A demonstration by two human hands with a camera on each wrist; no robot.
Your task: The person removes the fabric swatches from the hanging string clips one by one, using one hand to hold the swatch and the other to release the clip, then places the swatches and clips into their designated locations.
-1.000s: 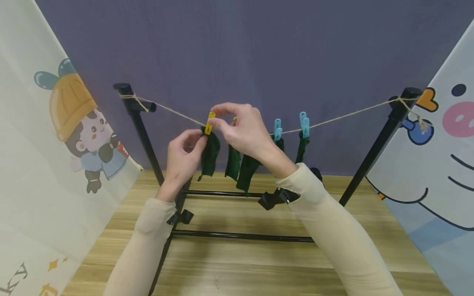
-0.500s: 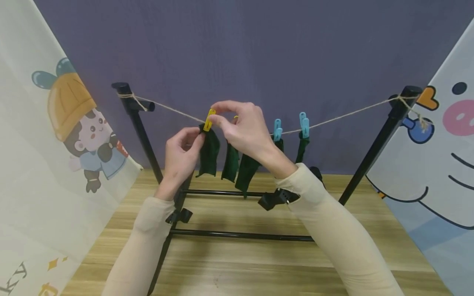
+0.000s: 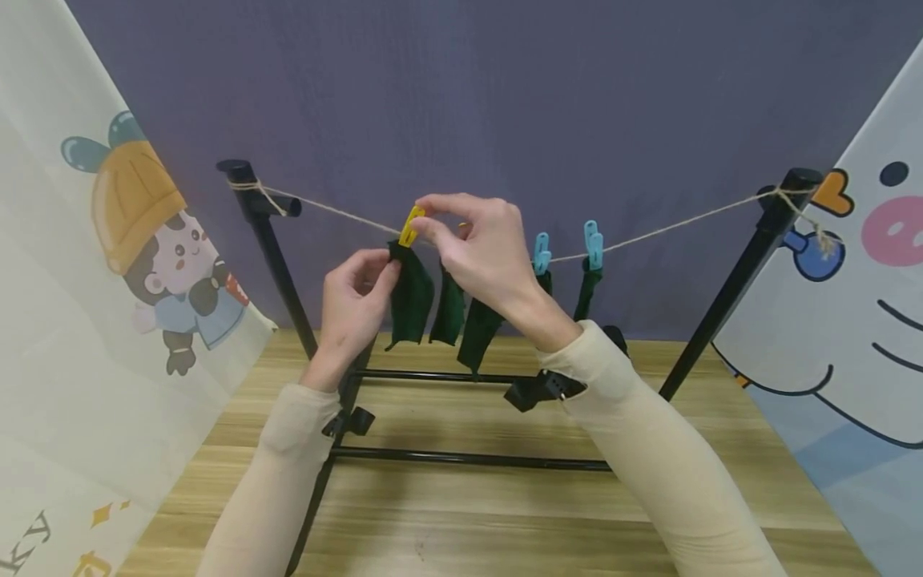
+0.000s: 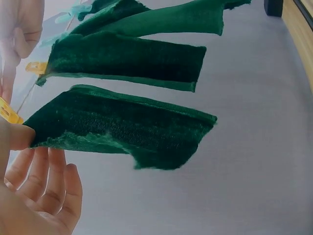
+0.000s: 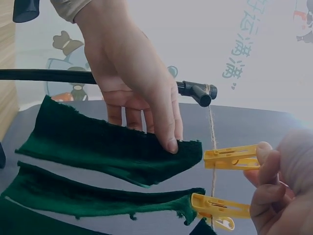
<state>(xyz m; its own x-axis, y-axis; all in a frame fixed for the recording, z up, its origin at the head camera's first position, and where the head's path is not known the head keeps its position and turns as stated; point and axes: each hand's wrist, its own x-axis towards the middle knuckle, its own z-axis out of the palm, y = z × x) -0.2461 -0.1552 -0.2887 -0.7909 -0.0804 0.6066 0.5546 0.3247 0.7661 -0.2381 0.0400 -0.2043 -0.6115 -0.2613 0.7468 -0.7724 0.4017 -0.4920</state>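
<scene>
My left hand (image 3: 353, 300) pinches the top end of a dark green velvety cloth strip (image 3: 411, 304) between thumb and fingers. In the left wrist view the rest of this strip (image 4: 117, 122) hangs free. My right hand (image 3: 483, 244) pinches the handle end of a yellow clothespin (image 3: 412, 227), which tilts at the twine line (image 3: 346, 215). In the right wrist view the clothespin (image 5: 232, 156) crosses the twine, its tips right at the strip's top edge. Just beside it, a second yellow clothespin (image 5: 220, 205) holds another green strip (image 5: 98, 193) on the line.
Two light blue clothespins (image 3: 542, 253) hold more green cloth further right. The twine runs between a left black post (image 3: 270, 248) and a right black post (image 3: 735, 296). Lower black bars (image 3: 469, 458) cross above the wooden tabletop (image 3: 447, 521). A dark curtain (image 3: 461, 96) hangs behind.
The yellow clothespin in my right hand has moved slightly up and right and tilts more. My left hand has shifted a little left, still pinching the strip, and the hanging strips have swayed.
</scene>
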